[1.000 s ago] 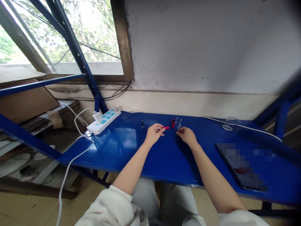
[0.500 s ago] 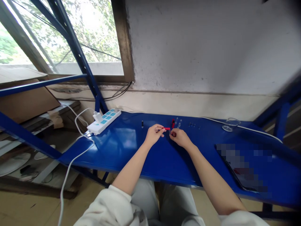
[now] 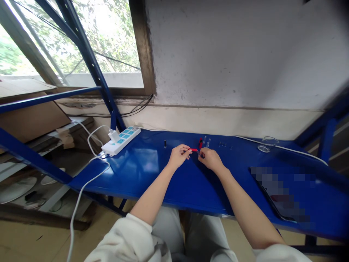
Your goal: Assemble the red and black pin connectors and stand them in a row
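Note:
Over the blue table, my left hand (image 3: pixel 179 155) pinches a small red tube-shaped piece (image 3: pixel 193 150), which points to the right and lies nearly level. Close by on its right, my right hand (image 3: pixel 209 159) has its fingers closed on a small clear piece (image 3: pixel 199 153) beside the red tube's end. Whether the two pieces touch, I cannot tell. Just behind my hands lie a red and black piece (image 3: pixel 200 143) and several clear tubular pieces (image 3: pixel 208 142). A small black cylinder (image 3: pixel 165 143) stands to the left of my left hand.
A white power strip (image 3: pixel 121 141) with a plug sits at the table's left end, its cable hanging over the edge. Tiny clear parts (image 3: pixel 223 144) lie right of the tubes. Farther right are a coiled clear item (image 3: pixel 264 148) and a dark flat object (image 3: pixel 275 196), partly pixelated.
My right hand has shifted slightly right, and the clear piece at its fingertips has changed its tilt. My left hand keeps its hold on the red piece in nearly the same place.

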`<action>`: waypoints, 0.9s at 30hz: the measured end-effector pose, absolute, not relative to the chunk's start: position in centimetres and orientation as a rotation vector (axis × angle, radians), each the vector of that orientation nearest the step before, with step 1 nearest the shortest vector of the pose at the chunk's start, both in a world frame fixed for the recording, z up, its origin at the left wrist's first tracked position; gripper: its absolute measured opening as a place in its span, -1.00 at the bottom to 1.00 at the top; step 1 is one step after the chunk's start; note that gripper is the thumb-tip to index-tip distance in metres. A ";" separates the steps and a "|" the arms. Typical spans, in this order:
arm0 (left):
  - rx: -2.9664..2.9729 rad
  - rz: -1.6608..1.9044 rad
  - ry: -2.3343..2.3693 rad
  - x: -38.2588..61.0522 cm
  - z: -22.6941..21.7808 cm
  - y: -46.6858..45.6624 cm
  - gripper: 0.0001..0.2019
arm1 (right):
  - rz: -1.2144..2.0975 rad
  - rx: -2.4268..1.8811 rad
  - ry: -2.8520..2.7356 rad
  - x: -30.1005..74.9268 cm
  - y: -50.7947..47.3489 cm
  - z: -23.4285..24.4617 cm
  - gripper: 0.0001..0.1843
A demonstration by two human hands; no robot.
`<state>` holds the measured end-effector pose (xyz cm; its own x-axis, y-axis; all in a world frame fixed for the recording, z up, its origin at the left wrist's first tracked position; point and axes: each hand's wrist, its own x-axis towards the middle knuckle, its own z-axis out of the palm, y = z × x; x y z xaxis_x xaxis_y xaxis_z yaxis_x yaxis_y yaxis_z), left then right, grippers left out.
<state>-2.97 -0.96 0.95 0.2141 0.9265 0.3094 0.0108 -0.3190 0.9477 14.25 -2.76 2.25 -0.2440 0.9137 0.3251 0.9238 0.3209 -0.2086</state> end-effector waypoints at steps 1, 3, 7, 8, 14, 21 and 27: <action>1.580 1.247 0.917 -2.9 0.9 -1.0 -0.77 | -0.102 -1.658 -2.220 14.2 -2.8 2.3 -0.93; 1.607 1.238 0.929 -2.9 0.9 -1.1 -0.77 | -0.232 -1.697 -2.238 14.0 -2.9 2.4 -0.92; 1.664 1.206 0.966 -2.7 0.9 -1.3 -0.78 | -0.366 -1.708 -2.253 13.4 -3.2 2.4 -0.90; 1.683 1.194 0.976 -2.7 0.8 -1.3 -0.78 | -0.374 -1.699 -2.246 13.2 -3.2 2.3 -0.90; 1.799 1.125 1.041 -2.6 0.2 -1.3 -0.81 | -0.362 -1.571 -2.238 12.9 -3.2 2.1 -0.89; 2.118 1.042 1.098 -3.1 2.4 -0.2 -0.85 | -0.279 -1.435 -2.147 13.3 -2.9 1.4 -0.85; 2.718 0.757 1.352 -5.3 10.7 3.3 -0.89 | -0.105 -1.374 -1.985 13.6 -2.7 1.1 -0.71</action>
<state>-5.30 3.27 10.74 0.5092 0.7540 0.4149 0.7476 -0.6264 0.2207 13.62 -2.73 1.07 -0.1832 0.7879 0.5879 0.8455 0.4314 -0.3147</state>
